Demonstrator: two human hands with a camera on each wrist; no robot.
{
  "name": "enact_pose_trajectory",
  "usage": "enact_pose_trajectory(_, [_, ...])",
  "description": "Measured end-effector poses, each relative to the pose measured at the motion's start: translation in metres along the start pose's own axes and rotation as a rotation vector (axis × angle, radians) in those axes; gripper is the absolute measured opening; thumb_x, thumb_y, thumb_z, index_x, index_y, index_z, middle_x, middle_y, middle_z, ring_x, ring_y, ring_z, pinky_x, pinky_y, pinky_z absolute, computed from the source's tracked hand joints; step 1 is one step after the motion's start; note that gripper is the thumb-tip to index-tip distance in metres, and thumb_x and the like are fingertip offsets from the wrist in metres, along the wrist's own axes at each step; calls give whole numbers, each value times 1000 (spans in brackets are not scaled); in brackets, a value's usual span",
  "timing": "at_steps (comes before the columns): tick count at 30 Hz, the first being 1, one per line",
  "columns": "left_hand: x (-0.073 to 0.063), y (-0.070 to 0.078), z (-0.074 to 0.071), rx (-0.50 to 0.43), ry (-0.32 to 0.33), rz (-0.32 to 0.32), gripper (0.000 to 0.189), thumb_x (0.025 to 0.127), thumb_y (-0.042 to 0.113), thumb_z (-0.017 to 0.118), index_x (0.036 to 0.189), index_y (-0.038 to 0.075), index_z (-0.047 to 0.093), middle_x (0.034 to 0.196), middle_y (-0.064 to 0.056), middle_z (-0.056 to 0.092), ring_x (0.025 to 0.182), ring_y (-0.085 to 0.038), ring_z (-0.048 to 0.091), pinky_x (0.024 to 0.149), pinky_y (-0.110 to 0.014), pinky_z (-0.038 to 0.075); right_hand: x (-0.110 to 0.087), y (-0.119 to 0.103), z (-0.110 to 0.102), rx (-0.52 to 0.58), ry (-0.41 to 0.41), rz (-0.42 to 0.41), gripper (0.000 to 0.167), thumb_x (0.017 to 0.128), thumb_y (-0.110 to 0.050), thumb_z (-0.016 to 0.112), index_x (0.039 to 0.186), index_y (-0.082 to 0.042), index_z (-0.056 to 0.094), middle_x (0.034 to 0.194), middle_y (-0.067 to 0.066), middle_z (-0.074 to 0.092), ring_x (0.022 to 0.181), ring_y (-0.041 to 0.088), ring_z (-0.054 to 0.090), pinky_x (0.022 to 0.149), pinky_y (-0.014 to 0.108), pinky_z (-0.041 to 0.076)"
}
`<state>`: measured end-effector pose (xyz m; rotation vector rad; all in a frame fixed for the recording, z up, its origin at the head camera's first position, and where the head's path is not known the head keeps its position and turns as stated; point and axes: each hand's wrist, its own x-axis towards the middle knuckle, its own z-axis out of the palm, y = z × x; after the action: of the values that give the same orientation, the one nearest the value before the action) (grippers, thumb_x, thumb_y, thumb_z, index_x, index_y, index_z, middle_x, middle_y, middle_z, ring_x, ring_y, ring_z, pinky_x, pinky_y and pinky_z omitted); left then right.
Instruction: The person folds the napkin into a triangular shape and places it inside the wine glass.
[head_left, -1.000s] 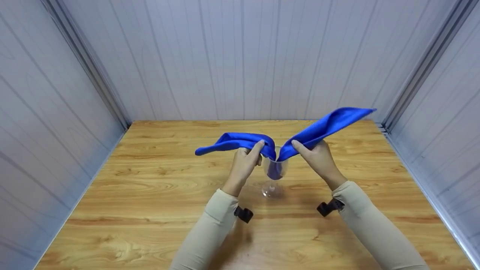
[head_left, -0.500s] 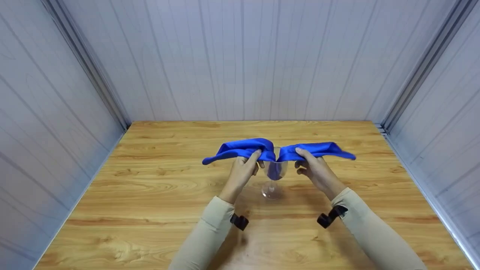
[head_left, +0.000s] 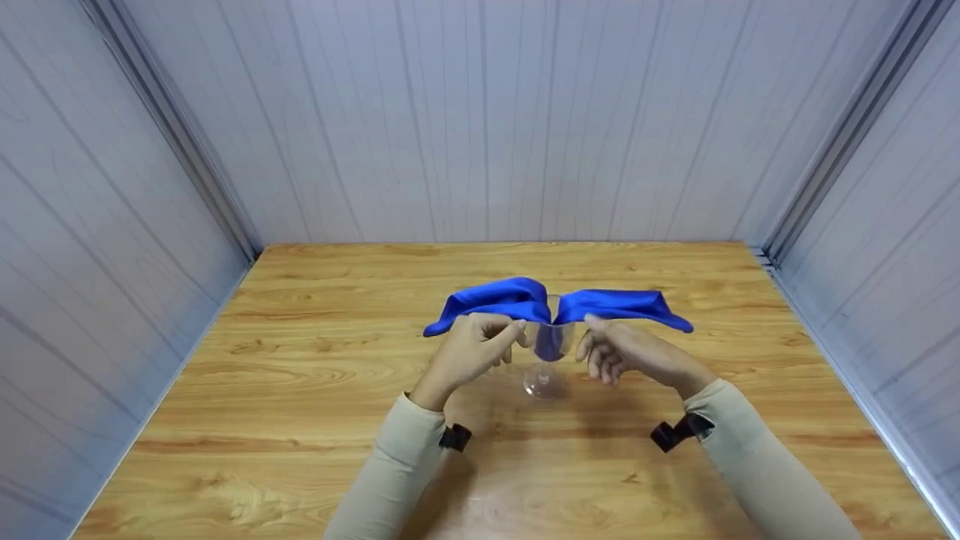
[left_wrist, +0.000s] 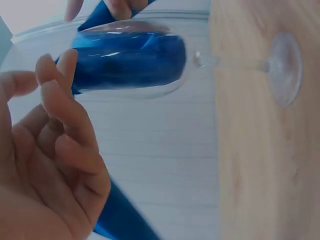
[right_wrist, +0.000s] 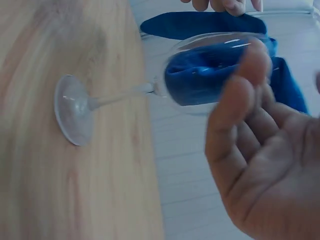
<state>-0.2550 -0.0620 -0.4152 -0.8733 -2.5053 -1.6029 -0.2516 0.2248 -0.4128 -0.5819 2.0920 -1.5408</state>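
Observation:
A clear stemmed wine glass (head_left: 546,375) stands upright on the table. The middle of a shiny blue cloth napkin (head_left: 499,296) is tucked into its bowl, and the folded ends spread out over the rim to the left and right. Through the glass wall in the left wrist view, the bunched blue cloth (left_wrist: 135,60) shows. My left hand (head_left: 472,349) is at the left of the bowl, fingers loosely bent and holding nothing. My right hand (head_left: 637,352) is at the right of it, fingers relaxed and likewise holding nothing, thumb close below the right flap.
The wood-grain table (head_left: 300,420) reaches back to a pale panelled wall (head_left: 480,120). Side walls (head_left: 97,262) rise along both edges. A small black camera (head_left: 454,437) is strapped at each wrist.
The right end of the napkin has dropped from slanting upward to lying out sideways. Both hands have let go of the cloth and drawn down toward the front. The glass stays put.

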Motion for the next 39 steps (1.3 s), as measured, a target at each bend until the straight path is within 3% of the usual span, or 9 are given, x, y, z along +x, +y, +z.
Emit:
enact_pose_trajectory(5, [2, 10, -4, 119, 140, 238, 20, 98, 22, 64, 81, 16, 72, 73, 11, 62, 66, -6, 55, 58, -27, 48, -11, -20, 6, -308, 31, -102, 29, 106, -33, 51, 99, -12, 70, 78, 11, 67, 65, 32, 64, 57, 35, 55])
enact_pose_trajectory(8, [4, 14, -5, 231, 214, 355, 11, 95, 18, 68, 85, 14, 71, 85, 7, 64, 81, -9, 57, 72, -32, 51, -16, -30, 7, -337, 136, -214, 19, 104, -24, 57, 93, -14, 68, 72, 8, 63, 57, 21, 57, 52, 30, 50])
enact_pose_trajectory(10, [6, 15, -5, 325, 239, 400, 4, 92, 18, 70, 92, 14, 71, 93, 4, 65, 90, -13, 57, 80, -33, 49, -17, -33, 6, -339, 231, -297, 15, 102, -20, 60, 91, -14, 67, 71, 7, 59, 56, 16, 51, 50, 26, 45])
enact_pose_trajectory(12, [8, 15, -5, 426, 254, 426, 13, 89, 18, 72, 102, 14, 72, 102, 3, 65, 97, -16, 56, 84, -35, 47, -17, -35, 6, -375, 333, -366, 12, 100, -20, 63, 91, -15, 69, 74, 3, 59, 59, 14, 50, 52, 25, 42])
enact_pose_trajectory(15, [11, 13, -3, 560, 256, 443, 31, 85, 18, 74, 116, 15, 70, 113, 0, 63, 103, -20, 55, 86, -38, 45, -13, -33, 5, -479, 450, -450, 5, 97, -19, 69, 98, -15, 72, 87, -4, 62, 72, 11, 57, 63, 25, 48])
enact_pose_trajectory(17, [13, 12, -2, 624, 252, 446, 42, 83, 17, 74, 124, 14, 68, 118, -3, 61, 105, -23, 55, 85, -40, 45, -11, -31, 4, -562, 493, -486, 12, 94, -19, 72, 105, -13, 73, 99, -5, 64, 87, 11, 61, 73, 28, 52])
enact_pose_trajectory(23, [15, 8, 2, 723, 240, 449, 49, 81, 19, 74, 129, 12, 66, 121, -7, 60, 106, -26, 56, 81, -39, 46, -3, -22, 4, -719, 498, -503, 29, 91, -25, 77, 114, -9, 72, 111, -1, 64, 104, 15, 58, 84, 31, 54])
enact_pose_trajectory(30, [14, 2, 4, 662, 223, 441, 51, 82, 19, 82, 130, 11, 66, 114, -7, 60, 99, -23, 59, 82, -39, 50, 0, -21, 7, -734, 507, -482, 32, 91, -27, 76, 115, -6, 71, 110, 1, 63, 101, 14, 60, 84, 29, 54])
enact_pose_trajectory(39, [11, 0, 5, 574, 205, 418, 45, 84, 15, 77, 127, 10, 66, 99, -1, 59, 83, -15, 56, 74, -32, 50, 5, -20, 11, -741, 510, -436, 25, 92, -25, 75, 108, -7, 68, 102, 1, 60, 92, 12, 56, 77, 30, 53])
